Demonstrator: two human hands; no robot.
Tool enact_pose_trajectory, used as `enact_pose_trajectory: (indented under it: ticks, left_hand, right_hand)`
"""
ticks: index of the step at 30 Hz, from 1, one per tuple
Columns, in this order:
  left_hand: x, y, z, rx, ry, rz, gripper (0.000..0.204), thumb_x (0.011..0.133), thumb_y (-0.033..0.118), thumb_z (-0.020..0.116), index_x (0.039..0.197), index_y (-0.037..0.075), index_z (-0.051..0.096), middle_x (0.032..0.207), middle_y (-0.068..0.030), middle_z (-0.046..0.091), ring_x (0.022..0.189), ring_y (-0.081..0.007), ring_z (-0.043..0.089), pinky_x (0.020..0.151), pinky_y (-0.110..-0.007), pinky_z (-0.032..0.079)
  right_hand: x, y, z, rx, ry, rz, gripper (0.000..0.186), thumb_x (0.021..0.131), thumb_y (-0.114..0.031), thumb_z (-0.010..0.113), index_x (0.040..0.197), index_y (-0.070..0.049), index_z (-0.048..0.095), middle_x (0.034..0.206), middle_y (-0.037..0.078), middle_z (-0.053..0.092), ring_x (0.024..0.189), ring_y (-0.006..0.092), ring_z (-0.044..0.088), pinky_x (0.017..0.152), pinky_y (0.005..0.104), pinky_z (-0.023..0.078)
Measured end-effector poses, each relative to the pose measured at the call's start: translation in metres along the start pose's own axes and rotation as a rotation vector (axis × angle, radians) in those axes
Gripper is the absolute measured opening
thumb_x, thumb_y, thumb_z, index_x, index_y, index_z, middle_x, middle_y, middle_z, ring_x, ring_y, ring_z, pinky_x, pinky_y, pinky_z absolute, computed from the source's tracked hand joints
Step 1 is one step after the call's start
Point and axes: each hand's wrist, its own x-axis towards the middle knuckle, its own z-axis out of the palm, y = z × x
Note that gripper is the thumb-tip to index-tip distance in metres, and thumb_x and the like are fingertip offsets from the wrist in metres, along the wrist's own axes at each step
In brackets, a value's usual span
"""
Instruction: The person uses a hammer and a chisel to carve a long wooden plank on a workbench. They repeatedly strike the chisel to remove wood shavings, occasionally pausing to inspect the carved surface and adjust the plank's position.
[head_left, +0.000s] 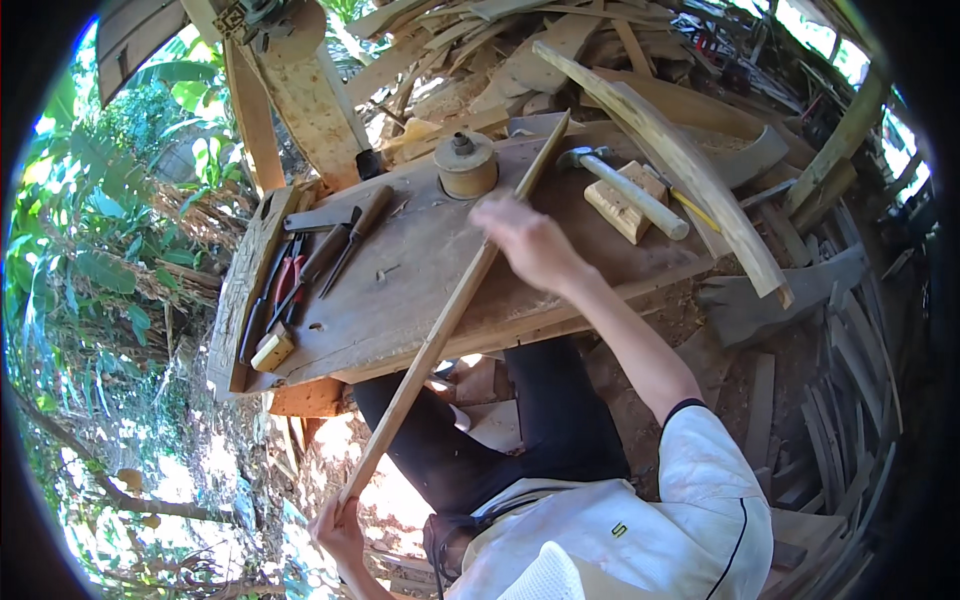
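Note:
A long thin wooden strip (455, 305) lies slanted across the wooden workbench (420, 285), from its far edge down past the near edge. My left hand (338, 532) grips the strip's lower end, off the bench. My right hand (528, 243) hovers blurred over the strip's middle, fingers loosely spread, holding nothing that I can see. A hammer with a pale handle (625, 188) lies just right of that hand, resting on a small wooden block (622, 205).
A round wooden spool (465, 165) stands at the bench's back. Chisels and hand tools (320, 262) lie on its left end. A long curved plank (690, 165) crosses the right side. Scrap wood is piled behind and to the right; foliage lies left.

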Motion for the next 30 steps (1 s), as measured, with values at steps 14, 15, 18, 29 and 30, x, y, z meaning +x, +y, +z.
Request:
enact_pose_trajectory:
  ticks: [14,15,18,29,30]
  left_hand:
    - [-0.004,-0.077,-0.059,0.140,-0.008,-0.340,0.021,0.081,0.012,0.083,0.097,0.000,0.076,0.081,-0.0092,0.073,0.075,-0.0215,0.066,0.074,-0.035,0.049]
    - [-0.001,-0.083,-0.060,0.152,-0.037,-0.350,0.021,0.081,0.012,0.084,0.097,0.000,0.077,0.081,-0.0089,0.072,0.074,-0.0215,0.065,0.074,-0.035,0.048]
    - [-0.016,-0.110,-0.076,0.154,0.041,-0.337,0.018,0.084,0.008,0.078,0.097,-0.003,0.073,0.077,-0.0082,0.065,0.070,-0.0191,0.055,0.069,-0.036,0.044]
    - [-0.004,-0.121,-0.083,0.168,0.024,-0.383,0.017,0.083,0.009,0.080,0.091,-0.003,0.071,0.075,-0.0083,0.063,0.069,-0.0205,0.054,0.067,-0.039,0.044]
    - [0.003,-0.122,-0.079,0.185,0.019,-0.356,0.018,0.083,0.011,0.080,0.090,-0.003,0.071,0.074,-0.0080,0.063,0.069,-0.0208,0.054,0.067,-0.039,0.044]
  right_hand:
    - [0.019,0.051,-0.020,0.051,-0.028,0.189,0.024,0.098,-0.005,0.058,0.120,-0.005,0.069,0.124,0.017,0.069,0.116,0.0334,0.068,0.099,0.0411,0.055]
    - [0.020,0.066,-0.025,-0.028,0.067,0.186,0.023,0.099,-0.004,0.057,0.119,-0.004,0.069,0.121,0.017,0.070,0.114,0.0337,0.068,0.097,0.0414,0.056]
    - [0.022,0.027,0.007,0.098,-0.070,0.027,0.021,0.099,-0.004,0.058,0.116,-0.005,0.070,0.119,0.015,0.071,0.115,0.0326,0.067,0.099,0.0416,0.056]
    - [0.032,0.047,0.001,0.133,-0.050,0.038,0.020,0.102,-0.012,0.056,0.113,-0.009,0.072,0.116,0.014,0.073,0.113,0.0323,0.069,0.096,0.0423,0.057]
    - [0.033,0.071,-0.010,0.005,0.010,0.127,0.021,0.103,-0.012,0.054,0.114,-0.008,0.072,0.117,0.015,0.073,0.110,0.0325,0.070,0.093,0.0420,0.058]
